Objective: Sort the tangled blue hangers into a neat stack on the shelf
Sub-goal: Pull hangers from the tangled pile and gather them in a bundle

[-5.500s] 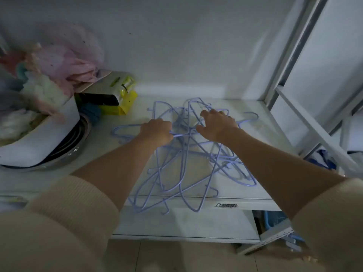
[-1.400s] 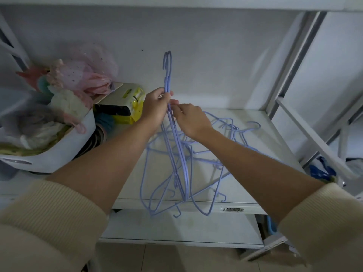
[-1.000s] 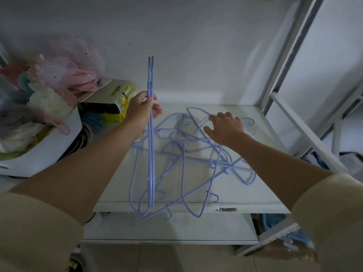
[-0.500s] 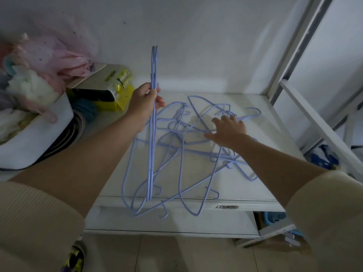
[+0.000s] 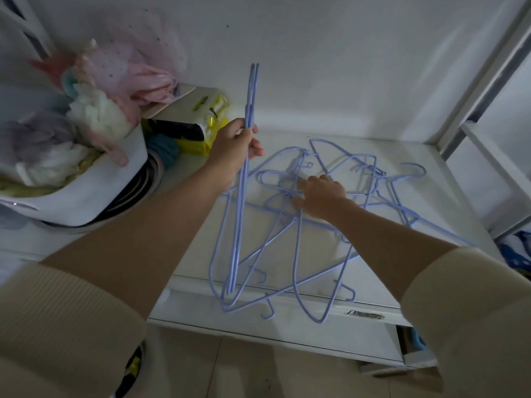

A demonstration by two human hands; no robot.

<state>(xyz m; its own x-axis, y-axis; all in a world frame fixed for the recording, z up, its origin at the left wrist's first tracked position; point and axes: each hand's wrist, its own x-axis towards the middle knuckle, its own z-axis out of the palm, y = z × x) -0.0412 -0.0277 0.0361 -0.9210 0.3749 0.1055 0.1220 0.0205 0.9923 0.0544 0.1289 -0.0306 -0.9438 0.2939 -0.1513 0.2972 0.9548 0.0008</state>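
Note:
A tangle of thin blue wire hangers [image 5: 356, 202] lies spread over the white shelf [image 5: 448, 179], some hanging past its front edge. My left hand [image 5: 234, 149] is shut on two or three blue hangers [image 5: 242, 196] held together edge-on and upright, hooks up, their lower ends near the shelf's front edge. My right hand [image 5: 321, 195] rests palm down on the middle of the tangle, its fingers curled around a wire there. Cream sleeves cover both forearms near the camera.
A white tub [image 5: 86, 185] of soft pink and white fabrics sits at the left on a dark round dish. Behind it lie a yellow package [image 5: 201, 122] and a teal object [image 5: 162, 147]. White frame posts [image 5: 482, 81] rise at the right. Tiled floor lies below.
The left hand has kept its upright bundle of hangers, shifting slightly. The right hand let go of that bundle about a second ago and has moved down and left onto the tangle.

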